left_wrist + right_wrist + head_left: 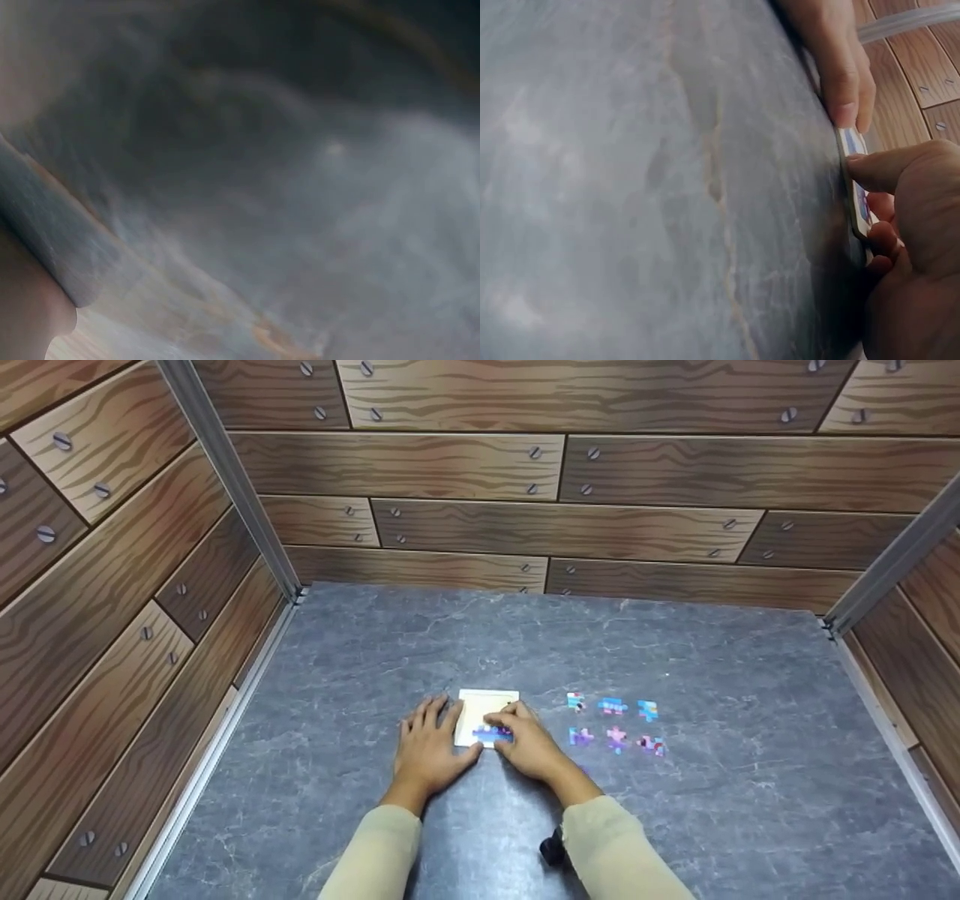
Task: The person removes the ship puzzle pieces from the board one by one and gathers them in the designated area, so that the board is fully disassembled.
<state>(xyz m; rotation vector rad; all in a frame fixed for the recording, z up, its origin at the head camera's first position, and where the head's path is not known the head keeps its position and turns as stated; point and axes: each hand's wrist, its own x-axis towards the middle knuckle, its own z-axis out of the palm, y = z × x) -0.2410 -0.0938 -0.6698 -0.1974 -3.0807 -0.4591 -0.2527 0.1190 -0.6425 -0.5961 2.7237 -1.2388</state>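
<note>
A small pale puzzle tray (472, 705) lies on the grey tabletop, with blue and purple jigsaw pieces (484, 733) along its near side. My left hand (429, 746) rests flat at the tray's left edge, fingers spread, thumb by the near left corner. Over the tray's right side, my right hand (531, 742) curls its index finger and thumb around a puzzle piece in the near row, which the fingers partly cover. From the right wrist, the right thumb (885, 166) shows on the tray's near edge. The left wrist view is mostly blurred tabletop.
Several loose jigsaw pieces (613, 706) lie in two rows to the right of the tray. Another purple piece (584, 769) peeks out beside my right wrist. A black object (553, 847) sits against the right sleeve. Wood-patterned walls (450, 525) enclose the table at the back and sides.
</note>
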